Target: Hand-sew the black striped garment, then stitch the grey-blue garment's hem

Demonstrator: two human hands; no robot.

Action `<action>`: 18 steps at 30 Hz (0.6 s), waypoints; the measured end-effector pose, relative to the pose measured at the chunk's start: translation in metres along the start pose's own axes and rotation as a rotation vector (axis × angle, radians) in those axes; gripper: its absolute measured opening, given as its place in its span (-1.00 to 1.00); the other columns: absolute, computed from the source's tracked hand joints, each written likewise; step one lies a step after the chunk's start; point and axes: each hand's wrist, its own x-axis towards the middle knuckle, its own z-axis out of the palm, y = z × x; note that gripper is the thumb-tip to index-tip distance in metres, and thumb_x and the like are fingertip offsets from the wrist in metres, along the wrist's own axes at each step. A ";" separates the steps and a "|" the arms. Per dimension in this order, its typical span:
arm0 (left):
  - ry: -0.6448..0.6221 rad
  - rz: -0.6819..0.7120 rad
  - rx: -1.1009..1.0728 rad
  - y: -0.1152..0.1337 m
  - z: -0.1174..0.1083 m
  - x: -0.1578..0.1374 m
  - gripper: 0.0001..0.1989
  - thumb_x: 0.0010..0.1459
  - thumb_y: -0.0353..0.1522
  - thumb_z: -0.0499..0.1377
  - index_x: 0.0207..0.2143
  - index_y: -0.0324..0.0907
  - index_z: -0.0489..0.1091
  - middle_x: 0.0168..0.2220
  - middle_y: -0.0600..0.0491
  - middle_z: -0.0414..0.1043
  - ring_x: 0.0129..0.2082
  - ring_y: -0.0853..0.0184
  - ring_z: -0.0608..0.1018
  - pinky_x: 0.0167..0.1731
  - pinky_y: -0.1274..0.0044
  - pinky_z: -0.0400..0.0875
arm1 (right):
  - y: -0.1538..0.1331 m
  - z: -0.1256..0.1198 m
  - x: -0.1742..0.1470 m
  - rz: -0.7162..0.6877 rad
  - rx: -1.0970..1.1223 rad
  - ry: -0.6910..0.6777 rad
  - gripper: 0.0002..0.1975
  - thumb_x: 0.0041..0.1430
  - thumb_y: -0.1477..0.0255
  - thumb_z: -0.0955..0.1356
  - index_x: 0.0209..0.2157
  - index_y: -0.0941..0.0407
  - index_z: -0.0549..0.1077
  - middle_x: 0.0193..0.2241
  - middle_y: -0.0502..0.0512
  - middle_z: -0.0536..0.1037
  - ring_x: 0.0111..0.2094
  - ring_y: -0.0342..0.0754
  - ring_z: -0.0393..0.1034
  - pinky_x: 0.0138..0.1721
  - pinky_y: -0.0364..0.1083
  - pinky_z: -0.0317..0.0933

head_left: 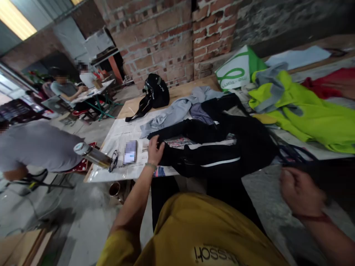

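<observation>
At far left, a person in a grey shirt [41,144] sits beside the bench [126,111], whose near part is covered with printed sheets [118,129]. On these stands a tilted-looking flask [95,156], with a small dark looped thing [113,161] just beside it, then a phone [130,152]. Next comes the left hand [155,150], at the left end of a black garment [249,138] — its grip is narrow, thumb and finger slightly apart at the cloth; whether it pinches any, I cannot tell. Behind that hand sits a black bag [156,92], its strap trailing left. The black garment spreads rightward along the bench's near edge, a white stripe on its nearer limb, with a grey garment [169,114] behind it. A white-and-green bag [237,70] stands at the back. The right hand [302,190], blurred, hangs near the bench edge, fingers curled — I cannot tell whether its grip holds anything. Beyond it lie a yellow-green garment [307,114] and red cloth [324,83].
</observation>
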 end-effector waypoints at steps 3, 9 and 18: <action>-0.414 0.364 0.215 0.014 0.008 -0.049 -0.40 0.06 -0.12 0.13 0.14 -0.08 0.16 0.20 -0.11 0.10 0.14 0.13 0.24 0.06 0.30 0.21 | -0.031 0.026 0.016 -0.174 0.005 -0.008 -0.78 0.14 0.37 0.18 -0.26 0.12 0.38 -0.39 0.22 0.51 -0.40 0.02 0.40 -0.38 -0.06 0.21; -0.558 0.527 0.489 0.024 0.018 -0.085 -0.53 0.09 -0.09 0.09 0.05 0.02 0.28 0.14 -0.02 0.23 0.10 0.04 0.23 0.01 0.17 0.14 | -0.054 0.073 0.054 -0.383 0.002 -0.128 -0.74 0.19 0.40 0.14 -0.29 0.14 0.40 -0.38 0.18 0.54 -0.33 -0.01 0.42 -0.19 -0.04 0.20; -0.524 0.504 0.470 0.000 0.046 0.000 -0.74 0.22 -0.28 -0.01 -0.30 -0.15 0.45 -0.25 0.01 0.43 -0.21 0.33 0.42 -0.14 0.48 0.29 | -0.062 0.127 0.117 -0.521 -0.150 -0.237 -0.74 0.18 0.50 0.15 -0.25 0.20 0.44 -0.42 0.17 0.55 -0.39 -0.02 0.43 -0.24 -0.05 0.15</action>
